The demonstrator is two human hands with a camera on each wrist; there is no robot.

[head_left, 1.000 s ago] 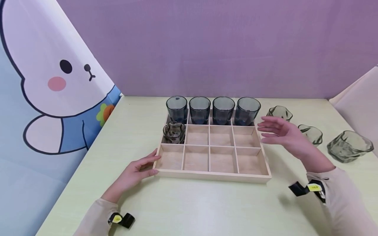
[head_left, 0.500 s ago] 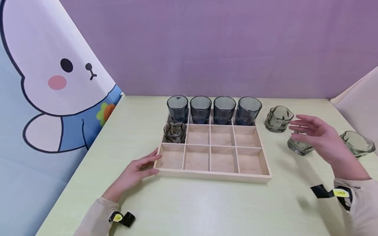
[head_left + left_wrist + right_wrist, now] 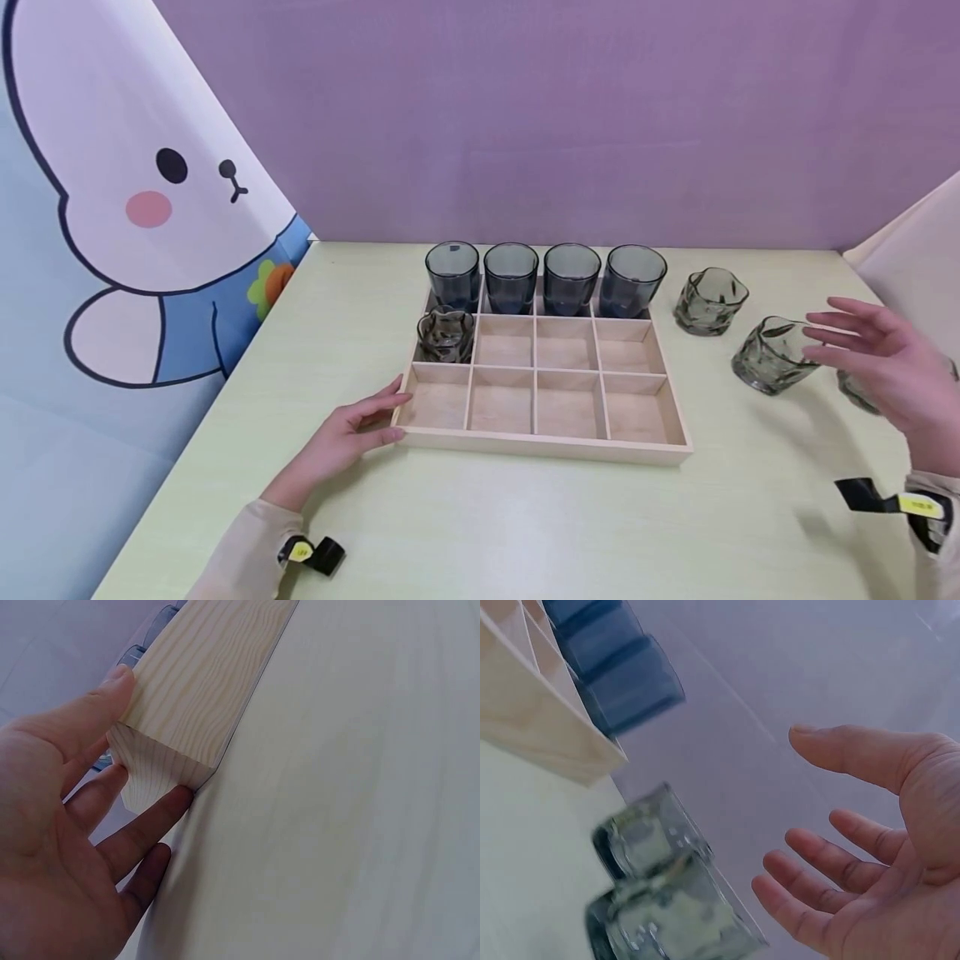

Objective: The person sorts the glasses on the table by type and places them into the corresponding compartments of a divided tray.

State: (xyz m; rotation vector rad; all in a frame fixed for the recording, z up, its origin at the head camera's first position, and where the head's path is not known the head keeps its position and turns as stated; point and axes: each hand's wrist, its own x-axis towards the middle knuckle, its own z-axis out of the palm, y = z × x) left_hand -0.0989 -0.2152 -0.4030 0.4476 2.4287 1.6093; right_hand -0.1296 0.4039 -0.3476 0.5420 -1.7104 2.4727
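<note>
A wooden compartment tray (image 3: pixel 540 447) lies on the table. My left hand (image 3: pixel 347 436) holds its near left corner, thumb at the front and fingers along the side; the left wrist view shows fingertips (image 3: pixel 180 796) against the end wall. My right hand (image 3: pixel 881 358), fingers spread and slightly bent, hovers at the right with nothing in it. Below it a wavy grey-green glass (image 3: pixel 858 392) is largely hidden by the hand. Left of the fingers stands a second such glass (image 3: pixel 768 358), and a third wavy glass (image 3: pixel 708 302) stands farther back.
Several smooth blue-grey tumblers (image 3: pixel 510 279) fill the tray's back row. A dark wavy glass (image 3: pixel 446 335) sits in the middle row's left compartment. Behind the table (image 3: pixel 480 525) hangs a purple backdrop (image 3: pixel 525 125), with a cartoon-printed cloth (image 3: pixel 112 333) at the left.
My right hand has moved right, from beside the tray past the two nearer wavy glasses to over the rightmost one. The left hand has stayed on the tray's corner.
</note>
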